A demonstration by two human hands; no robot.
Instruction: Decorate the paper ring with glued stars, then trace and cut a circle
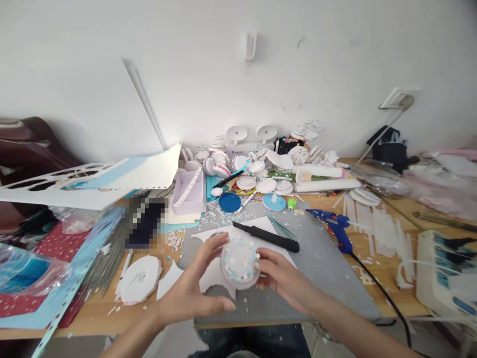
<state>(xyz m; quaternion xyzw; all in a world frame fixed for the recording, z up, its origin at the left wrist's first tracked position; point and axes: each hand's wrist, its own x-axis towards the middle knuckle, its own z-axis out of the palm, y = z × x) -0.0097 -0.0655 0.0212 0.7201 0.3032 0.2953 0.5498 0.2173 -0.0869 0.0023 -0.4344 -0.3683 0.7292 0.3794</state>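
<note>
A round white disc piece (pixel 239 262), dotted with small white and light-blue bits around its rim, is held over the grey mat. My right hand (pixel 285 278) grips its right edge with closed fingers. On the other side, my left hand (pixel 199 281) is open, thumb and fingers spread around the disc's left side; whether a fingertip touches it is unclear. White paper sheets (pixel 212 271) lie under and behind the disc. Just beyond, a black cutter knife (pixel 268 235) rests across the paper, its narrow end to the left.
A blue glue gun (pixel 334 227) lies at the right, its cord running to the front edge. White discs (pixel 257 169) pile up against the wall. A lilac box (pixel 189 191), a blue lid (pixel 230 202) and a power strip (pixel 441 273) stand around the grey mat (pixel 316 283).
</note>
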